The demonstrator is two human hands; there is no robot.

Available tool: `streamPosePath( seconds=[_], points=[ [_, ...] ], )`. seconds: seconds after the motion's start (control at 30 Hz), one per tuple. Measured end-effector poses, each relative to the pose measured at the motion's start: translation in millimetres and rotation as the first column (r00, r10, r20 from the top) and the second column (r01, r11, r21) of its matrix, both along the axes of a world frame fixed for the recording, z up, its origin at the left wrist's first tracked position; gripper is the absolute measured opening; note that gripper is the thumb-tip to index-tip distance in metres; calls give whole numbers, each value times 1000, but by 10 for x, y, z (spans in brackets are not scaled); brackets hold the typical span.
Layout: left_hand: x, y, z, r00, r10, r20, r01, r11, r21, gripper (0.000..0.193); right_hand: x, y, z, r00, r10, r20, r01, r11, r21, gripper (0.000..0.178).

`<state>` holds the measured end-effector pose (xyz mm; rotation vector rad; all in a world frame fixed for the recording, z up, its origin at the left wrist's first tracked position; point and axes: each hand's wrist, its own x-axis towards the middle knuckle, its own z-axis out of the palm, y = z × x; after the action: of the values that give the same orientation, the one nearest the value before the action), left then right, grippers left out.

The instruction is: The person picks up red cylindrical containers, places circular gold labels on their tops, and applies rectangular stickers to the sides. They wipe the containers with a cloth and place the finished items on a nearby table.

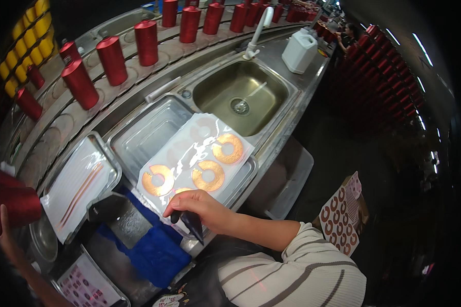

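My right hand (pixel 197 204) is closed around a small black tool (pixel 192 225) with a dark tapering end; its exact kind is unclear. It is beside the near edge of a clear backing sheet (pixel 189 153) with several gold C-shaped ring decals (pixel 208 175). That sheet lies over a metal tray (pixel 153 120). At the far left, my left hand (pixel 4 222) has its fingers against a glossy red bottle (pixel 15 205) tilted on its side. The rest of that hand is dark and partly cut off by the picture's rim.
Left of the tray, a second tray holds a sheet with thin brown strips (pixel 82 187). Nearer lie a blue cloth (pixel 156 253) and a pink-printed sheet (pixel 89 281). Beyond are a sink (pixel 230 92), a white jug (pixel 299 50) and a conveyor (pixel 130 71) with red bottles.
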<state>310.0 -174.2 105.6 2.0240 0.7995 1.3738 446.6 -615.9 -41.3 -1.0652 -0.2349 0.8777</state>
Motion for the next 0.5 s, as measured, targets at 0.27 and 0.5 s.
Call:
streamPosePath(
  seconds=[0.27, 0.5],
  points=[
    [-1175, -1419, -847, 955, -287, 72, 295, 913, -282, 70, -796, 339, 252, 843, 366, 393, -311, 930, -198, 19],
    [-1172, -1936, -965, 989, -141, 43, 146, 967, -206, 70, -1293, 607, 391, 469, 318, 824, -265, 941, -212, 52]
  ],
)
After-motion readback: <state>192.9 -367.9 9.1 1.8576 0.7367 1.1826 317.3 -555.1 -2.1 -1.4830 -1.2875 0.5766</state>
